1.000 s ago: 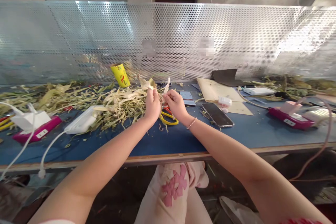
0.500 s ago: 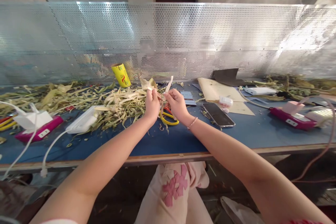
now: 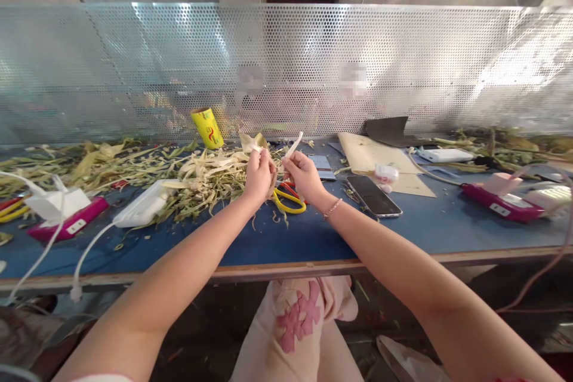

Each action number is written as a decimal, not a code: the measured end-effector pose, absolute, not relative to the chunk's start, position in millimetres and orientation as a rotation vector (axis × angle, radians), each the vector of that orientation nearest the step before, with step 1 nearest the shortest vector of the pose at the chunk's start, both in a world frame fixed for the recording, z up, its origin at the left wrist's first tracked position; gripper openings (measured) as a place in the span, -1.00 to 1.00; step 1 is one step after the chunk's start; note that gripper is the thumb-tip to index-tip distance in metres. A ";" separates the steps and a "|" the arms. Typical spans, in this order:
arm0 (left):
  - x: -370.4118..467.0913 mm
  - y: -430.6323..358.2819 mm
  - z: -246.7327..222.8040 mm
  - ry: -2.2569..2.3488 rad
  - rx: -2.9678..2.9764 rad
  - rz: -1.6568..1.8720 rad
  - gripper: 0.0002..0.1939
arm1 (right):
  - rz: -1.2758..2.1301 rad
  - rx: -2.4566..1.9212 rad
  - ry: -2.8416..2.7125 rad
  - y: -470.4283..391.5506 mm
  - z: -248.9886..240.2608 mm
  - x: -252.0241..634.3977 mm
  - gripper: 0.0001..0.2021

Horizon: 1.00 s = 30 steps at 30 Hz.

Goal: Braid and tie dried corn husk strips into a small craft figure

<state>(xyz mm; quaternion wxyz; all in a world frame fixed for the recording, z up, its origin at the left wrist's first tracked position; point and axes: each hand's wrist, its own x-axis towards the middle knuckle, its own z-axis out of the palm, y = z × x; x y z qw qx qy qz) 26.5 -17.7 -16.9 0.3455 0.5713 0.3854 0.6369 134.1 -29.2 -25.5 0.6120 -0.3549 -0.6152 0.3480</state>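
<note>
My left hand (image 3: pixel 258 177) is closed on a pale dried husk (image 3: pixel 249 142), whose leafy end sticks up above the fingers. Close beside it, my right hand (image 3: pixel 304 174) pinches a narrow pale strip (image 3: pixel 294 144) that points up and to the right. Whether the strip and the husk are joined between the hands is hidden by the fingers. Just below the hands, scissors with yellow and red handles (image 3: pixel 290 209) lie on the blue table (image 3: pixel 286 245). A heap of dried husks and stalks (image 3: pixel 201 182) spreads left of my left hand.
A yellow cardboard tube (image 3: pixel 208 129) stands tilted behind the heap. To the right lie a phone (image 3: pixel 375 197), an earbud case (image 3: pixel 386 174) and brown paper (image 3: pixel 371 155). Magenta power strips (image 3: pixel 67 221) with cables sit at both sides. A perforated metal screen (image 3: pixel 286 71) borders the back.
My right hand has shifted slightly right, and its strip leans further to the right. The hands are a little farther apart; my left hand has barely moved.
</note>
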 end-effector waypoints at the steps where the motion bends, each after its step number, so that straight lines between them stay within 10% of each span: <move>1: 26.8 -17.2 -16.3 0.979 1.468 1.630 -0.68 | 0.806 -0.811 -1.414 -29.1 -25.2 134.1 -0.70; 30: 29.2 -16.2 -13.6 0.948 1.053 1.677 -0.75 | 0.763 -0.766 -1.336 -24.8 -25.2 137.2 -0.85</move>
